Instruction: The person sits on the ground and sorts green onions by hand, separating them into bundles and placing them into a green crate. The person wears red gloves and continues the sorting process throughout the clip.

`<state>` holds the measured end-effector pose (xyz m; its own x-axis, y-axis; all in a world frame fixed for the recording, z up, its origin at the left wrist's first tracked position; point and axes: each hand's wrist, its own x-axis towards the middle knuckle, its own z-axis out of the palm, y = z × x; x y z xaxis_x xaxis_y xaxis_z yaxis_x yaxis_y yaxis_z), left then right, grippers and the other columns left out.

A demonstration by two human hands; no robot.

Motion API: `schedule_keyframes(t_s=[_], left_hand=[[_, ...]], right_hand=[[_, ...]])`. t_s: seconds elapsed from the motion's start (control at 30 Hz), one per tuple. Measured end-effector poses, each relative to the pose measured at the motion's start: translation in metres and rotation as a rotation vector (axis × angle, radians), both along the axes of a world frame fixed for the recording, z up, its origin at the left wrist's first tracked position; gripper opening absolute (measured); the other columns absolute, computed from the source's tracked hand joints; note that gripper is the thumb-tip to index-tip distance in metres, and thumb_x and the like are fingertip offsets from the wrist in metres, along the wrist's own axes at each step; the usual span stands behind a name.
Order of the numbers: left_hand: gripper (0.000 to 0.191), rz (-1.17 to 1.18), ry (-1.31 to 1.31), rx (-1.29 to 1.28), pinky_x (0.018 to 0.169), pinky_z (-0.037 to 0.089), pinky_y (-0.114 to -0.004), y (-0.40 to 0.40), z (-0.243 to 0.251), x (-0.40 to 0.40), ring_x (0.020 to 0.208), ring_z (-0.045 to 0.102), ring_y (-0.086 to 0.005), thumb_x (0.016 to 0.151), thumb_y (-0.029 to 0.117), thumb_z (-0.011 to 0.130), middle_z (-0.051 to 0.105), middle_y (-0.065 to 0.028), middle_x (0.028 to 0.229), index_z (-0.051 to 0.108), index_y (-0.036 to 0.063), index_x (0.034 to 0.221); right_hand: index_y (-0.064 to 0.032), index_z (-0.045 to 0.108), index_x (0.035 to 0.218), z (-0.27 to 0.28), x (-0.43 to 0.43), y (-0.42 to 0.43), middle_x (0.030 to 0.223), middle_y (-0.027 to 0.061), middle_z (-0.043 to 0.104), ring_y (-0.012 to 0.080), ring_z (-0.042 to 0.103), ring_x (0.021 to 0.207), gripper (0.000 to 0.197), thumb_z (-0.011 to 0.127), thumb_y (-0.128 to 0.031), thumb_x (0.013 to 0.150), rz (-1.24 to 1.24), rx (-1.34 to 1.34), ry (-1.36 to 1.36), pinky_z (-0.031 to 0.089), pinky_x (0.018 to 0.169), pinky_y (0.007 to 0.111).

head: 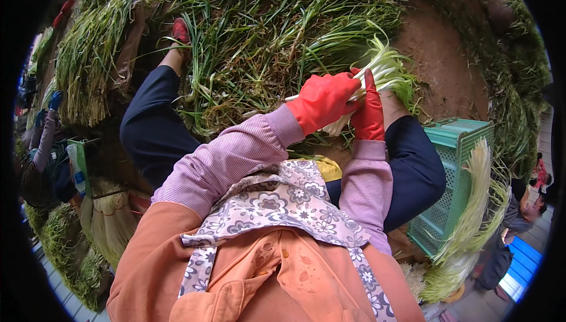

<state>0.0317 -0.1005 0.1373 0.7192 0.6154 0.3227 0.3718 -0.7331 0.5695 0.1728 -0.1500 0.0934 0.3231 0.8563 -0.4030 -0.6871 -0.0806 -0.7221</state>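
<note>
My left hand (325, 101), in a red rubber glove, reaches across from the left and grips pale stalks of a leafy green vegetable. In my right hand (371, 112), gloved alike, rests the bundle of white stalks (384, 68), its green tops pointing up and to the right over my right shin. The cut or root ends of the bundle show below, between the two hands. Long loose green leaves and stalks (265, 43) cover the ground in front of my legs.
A green plastic crate (451, 180) stands by my right knee, with pale stalks (477, 198) beside it. Tied pale bundles (110, 216) lie at the left near a plastic bottle (76, 169). A person with blue gloves (55, 100) is at far left; other people are at far right.
</note>
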Motion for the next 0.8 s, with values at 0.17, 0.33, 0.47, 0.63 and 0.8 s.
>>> schedule_keyframes(t_s=[0.17, 0.33, 0.47, 0.63, 0.8], left_hand=[[0.027, 0.042, 0.044, 0.032, 0.054, 0.050, -0.042, 0.001, -0.003, 0.005, 0.061, 0.062, -0.0305, 0.082, 0.037, 0.063, 0.061, -0.0099, 0.073, 0.059, 0.0100, 0.082], [0.015, 0.115, -0.036, 0.066, 0.054, 0.049, -0.040, -0.012, 0.023, -0.025, 0.062, 0.063, -0.0286, 0.081, 0.023, 0.065, 0.061, -0.0083, 0.070, 0.059, 0.0104, 0.077], [0.010, 0.052, 0.224, -0.096, 0.054, 0.048, -0.038, -0.029, 0.033, -0.058, 0.063, 0.063, -0.0265, 0.079, 0.021, 0.066, 0.061, -0.0070, 0.070, 0.061, 0.0121, 0.080], [0.027, 0.172, -0.152, 0.128, 0.066, 0.050, -0.038, -0.010, 0.022, -0.069, 0.076, 0.063, -0.0299, 0.082, 0.024, 0.070, 0.066, -0.0119, 0.086, 0.064, 0.0087, 0.103], [0.033, 0.083, 0.133, -0.459, 0.057, 0.048, -0.040, 0.006, 0.007, -0.071, 0.063, 0.062, -0.0354, 0.093, 0.033, 0.056, 0.063, -0.0169, 0.069, 0.066, 0.0025, 0.088]], right_hand=[[-0.0018, 0.057, 0.109, 0.000, -0.011, -0.001, 0.094, 0.0078, 0.064, 0.0182, 0.062, 0.084, 0.043, 0.060, -0.041, 0.091, -0.002, 0.034, 0.225, 0.051, 0.077, 0.030], [0.0011, 0.050, 0.117, 0.001, -0.021, -0.001, 0.097, 0.0078, 0.058, 0.0159, 0.054, 0.075, 0.067, 0.060, -0.057, 0.085, -0.047, 0.127, 0.414, 0.049, 0.070, 0.030], [-0.0031, 0.052, 0.116, -0.007, -0.025, 0.000, 0.092, 0.0052, 0.058, 0.0130, 0.051, 0.066, 0.037, 0.064, -0.026, 0.090, -0.014, 0.234, 0.579, 0.046, 0.061, 0.028], [-0.0031, 0.054, 0.117, -0.009, -0.024, -0.004, 0.092, 0.0052, 0.058, 0.0103, 0.050, 0.066, 0.027, 0.058, -0.010, 0.091, -0.089, 0.026, 0.325, 0.044, 0.060, 0.027], [-0.0033, 0.054, 0.118, -0.005, -0.014, -0.005, 0.101, 0.0096, 0.061, 0.0108, 0.053, 0.068, 0.029, 0.060, -0.013, 0.090, -0.030, 0.171, 0.384, 0.045, 0.060, 0.026]])
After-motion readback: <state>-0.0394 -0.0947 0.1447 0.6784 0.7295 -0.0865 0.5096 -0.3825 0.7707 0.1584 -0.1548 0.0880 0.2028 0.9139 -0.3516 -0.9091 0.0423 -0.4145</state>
